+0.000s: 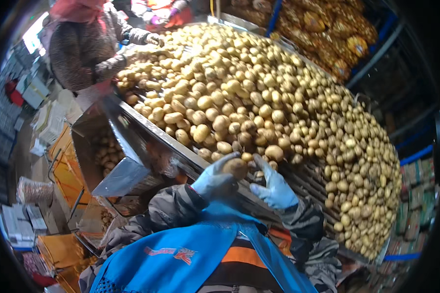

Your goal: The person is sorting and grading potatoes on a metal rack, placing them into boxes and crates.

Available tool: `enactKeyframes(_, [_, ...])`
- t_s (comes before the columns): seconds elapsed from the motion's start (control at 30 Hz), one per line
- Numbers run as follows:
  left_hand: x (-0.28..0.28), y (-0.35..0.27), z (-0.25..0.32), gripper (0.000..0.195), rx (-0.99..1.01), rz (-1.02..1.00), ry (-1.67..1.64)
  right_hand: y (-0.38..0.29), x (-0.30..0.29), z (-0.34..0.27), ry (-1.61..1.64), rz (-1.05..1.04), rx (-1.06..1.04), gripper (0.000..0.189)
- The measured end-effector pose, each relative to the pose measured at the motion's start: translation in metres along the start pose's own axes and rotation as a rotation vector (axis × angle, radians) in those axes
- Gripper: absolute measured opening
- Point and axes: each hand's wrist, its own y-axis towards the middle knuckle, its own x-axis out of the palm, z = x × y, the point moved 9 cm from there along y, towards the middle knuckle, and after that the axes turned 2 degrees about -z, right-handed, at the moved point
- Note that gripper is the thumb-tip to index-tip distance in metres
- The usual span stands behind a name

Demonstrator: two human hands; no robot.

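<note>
Potatoes (220,99) of mixed sizes cover a slatted sorting table (300,183) in front of me. My left hand (214,181), in a light blue glove, grips a large brownish potato (235,168) above the table's near edge. To its right, my right hand (277,188), gloved alike, is spread with thumb and fingers apart and nothing held in it. Near its fingertips lie a small yellow potato (246,157) and a larger tan one (274,153). Dark slats show beside my right hand.
A metal rail (161,135) edges the table. Left of it stands an open cardboard box (91,146) with potatoes inside. A co-worker (73,51) stands at upper left, a gloved hand over the heap; another person (161,13) is beyond. Filled net sacks (315,33) are stacked behind.
</note>
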Motion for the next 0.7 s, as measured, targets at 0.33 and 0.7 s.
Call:
enactKeyframes(0.33, [-0.041,0.042,-0.032,0.081,-0.083,0.019,-0.001,-0.055,-0.159,0.047,0.059,0.425,0.220,0.064])
enactKeyframes(0.7, [-0.077,0.084,-0.010,0.084,-0.089,-0.064,0.280,0.012,-0.110,0.069,0.371,0.510,0.030,0.061])
